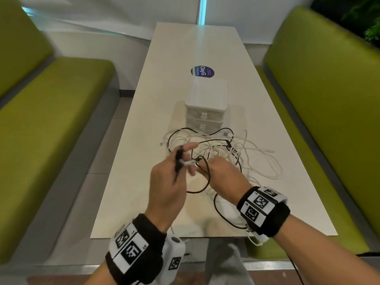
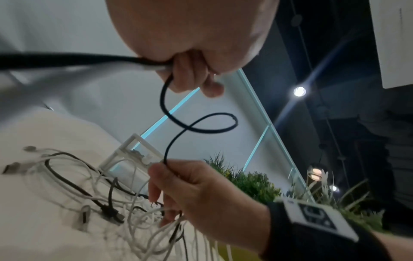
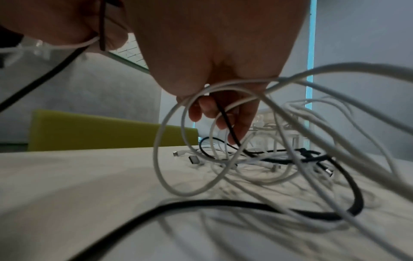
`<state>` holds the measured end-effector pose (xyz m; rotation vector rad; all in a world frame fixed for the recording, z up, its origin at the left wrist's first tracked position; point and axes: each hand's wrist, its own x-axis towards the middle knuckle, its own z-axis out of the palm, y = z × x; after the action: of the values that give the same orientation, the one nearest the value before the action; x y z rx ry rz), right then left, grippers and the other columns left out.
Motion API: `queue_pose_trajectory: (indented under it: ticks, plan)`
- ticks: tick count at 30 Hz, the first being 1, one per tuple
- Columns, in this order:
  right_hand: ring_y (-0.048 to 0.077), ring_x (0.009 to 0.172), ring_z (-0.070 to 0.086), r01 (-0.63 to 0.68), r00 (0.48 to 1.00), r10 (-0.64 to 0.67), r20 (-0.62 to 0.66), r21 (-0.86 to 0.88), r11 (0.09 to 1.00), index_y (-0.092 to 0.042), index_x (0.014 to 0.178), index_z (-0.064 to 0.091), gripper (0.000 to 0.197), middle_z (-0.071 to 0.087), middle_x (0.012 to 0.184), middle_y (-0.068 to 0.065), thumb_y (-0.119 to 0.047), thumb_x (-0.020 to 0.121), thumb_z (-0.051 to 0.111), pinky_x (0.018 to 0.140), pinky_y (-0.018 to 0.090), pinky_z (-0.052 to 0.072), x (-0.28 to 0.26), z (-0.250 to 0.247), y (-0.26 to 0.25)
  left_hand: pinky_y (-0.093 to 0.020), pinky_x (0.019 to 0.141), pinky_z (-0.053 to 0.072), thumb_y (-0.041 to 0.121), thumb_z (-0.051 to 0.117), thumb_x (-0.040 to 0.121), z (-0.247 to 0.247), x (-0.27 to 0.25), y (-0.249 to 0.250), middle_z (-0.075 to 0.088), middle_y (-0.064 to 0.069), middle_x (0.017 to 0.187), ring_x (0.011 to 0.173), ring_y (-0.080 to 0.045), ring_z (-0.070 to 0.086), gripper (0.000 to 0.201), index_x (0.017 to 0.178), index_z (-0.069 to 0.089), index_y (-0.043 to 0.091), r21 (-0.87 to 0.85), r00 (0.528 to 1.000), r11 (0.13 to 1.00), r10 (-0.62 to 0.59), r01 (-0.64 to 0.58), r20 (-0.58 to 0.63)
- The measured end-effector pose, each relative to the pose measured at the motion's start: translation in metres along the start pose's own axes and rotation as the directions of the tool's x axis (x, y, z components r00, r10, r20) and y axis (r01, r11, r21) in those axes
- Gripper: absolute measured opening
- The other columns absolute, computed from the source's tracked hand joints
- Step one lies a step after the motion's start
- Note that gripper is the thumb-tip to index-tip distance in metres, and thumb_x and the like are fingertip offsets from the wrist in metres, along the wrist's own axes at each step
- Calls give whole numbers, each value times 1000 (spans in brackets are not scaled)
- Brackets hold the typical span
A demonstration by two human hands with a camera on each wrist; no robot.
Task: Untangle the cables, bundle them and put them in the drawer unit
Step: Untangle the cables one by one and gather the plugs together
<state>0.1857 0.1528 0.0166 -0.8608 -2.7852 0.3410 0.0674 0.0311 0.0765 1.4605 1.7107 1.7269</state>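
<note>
A tangle of black and white cables (image 1: 230, 149) lies on the table in front of the white drawer unit (image 1: 205, 103), whose drawers are closed. My left hand (image 1: 184, 161) is raised over the pile's left side and grips a black cable (image 2: 196, 127) together with a white one. My right hand (image 1: 207, 164) is close beside it and pinches the same black cable a short loop further along (image 2: 166, 161), with white loops (image 3: 178, 141) hanging off its fingers. The black cable's tail (image 1: 222, 214) runs back towards the table's near edge.
The long white table (image 1: 127, 182) has a blue round sticker (image 1: 202, 72) behind the drawer unit. Green benches (image 1: 51, 120) flank it on both sides. Loose plugs (image 3: 194, 159) lie at the pile's left edge.
</note>
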Motion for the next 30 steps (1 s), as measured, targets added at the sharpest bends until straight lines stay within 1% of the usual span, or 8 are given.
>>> queue_pose_trajectory:
  ticks: [4,7,12,16,21,24,28,30]
  plan:
    - [26,79,51,73,994,-63,-94,104,992,-13,99,64,35,61,78,7,-36,96,39,61,41,47,-4,-10,-9,-10,84,44,4,50,92,12,3,-15,57,11,120,100,-2,58,41,126,58,25,322,975,945,-19,-56,224]
    - [26,73,54,181,962,-173,-211,20,983,-13,88,66,32,63,76,2,-32,95,41,58,37,48,-6,-11,-11,-10,75,39,7,51,95,15,6,-22,60,11,105,91,-2,55,25,113,60,23,303,956,952,-119,33,269]
    - [22,72,52,152,983,-124,-132,229,961,-21,87,53,13,60,75,3,-25,94,43,59,34,44,-13,-14,-9,-16,63,36,14,51,98,14,1,-31,54,19,75,70,-2,50,30,83,46,38,204,933,977,-129,62,335]
    - [20,69,56,89,992,-92,92,33,995,-14,88,60,43,63,79,1,-46,98,33,59,32,39,-12,-8,-4,-15,56,31,17,47,98,2,1,-20,50,23,64,58,-2,43,28,77,43,35,101,950,993,-89,61,298]
    - [24,81,56,-2,999,-1,33,101,995,-6,89,62,36,63,85,7,-34,100,44,71,36,44,-10,-14,11,-22,53,28,28,39,97,-27,10,13,44,18,66,56,-7,34,20,78,44,28,-81,979,991,117,-105,164]
    - [22,76,52,-16,999,13,41,74,997,-8,88,61,31,61,80,4,-30,101,44,72,32,38,-3,-16,14,-20,53,33,16,42,96,-27,16,28,48,19,66,56,-4,41,16,83,50,20,10,969,984,172,-177,179]
    - [23,71,48,-34,999,35,-13,16,999,-13,84,56,31,58,74,3,-33,101,39,70,34,36,-3,-18,12,-43,67,50,22,46,99,-14,27,5,55,7,65,65,-20,58,20,113,55,33,356,905,932,-205,65,374]
    - [24,73,50,-40,999,41,-17,58,997,-11,87,58,41,61,78,3,-38,96,27,68,35,36,-5,-22,8,-39,73,48,27,43,101,-6,23,-9,55,5,68,77,-25,64,40,140,40,36,540,831,839,-346,66,435]
